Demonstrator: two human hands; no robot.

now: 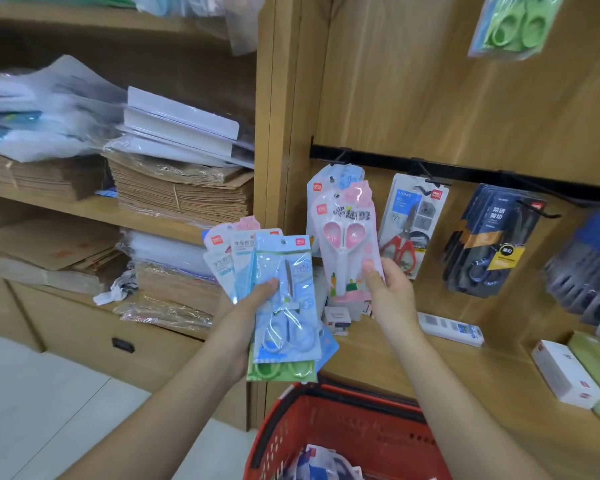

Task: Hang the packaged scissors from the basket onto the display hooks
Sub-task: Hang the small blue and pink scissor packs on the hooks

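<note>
My left hand (253, 306) grips a fanned stack of packaged scissors (284, 299), a blue pack on top and a green one underneath. My right hand (388, 289) holds a single pink scissors pack (347, 237) by its lower edge, raised in front of the leftmost display hook (340, 157), where a blue-white pack (336, 176) hangs. The red basket (326, 420) sits below my arms with more packs (326, 465) inside. A black hook rail (465, 173) runs across the wooden panel.
Red-handled scissors (409, 226) and dark packs (492, 240) hang on hooks to the right. A green pack (513, 26) hangs higher up. Boxes (565, 375) lie on the lower shelf. To the left, shelves hold kraft envelopes (184, 195) and plastic sleeves.
</note>
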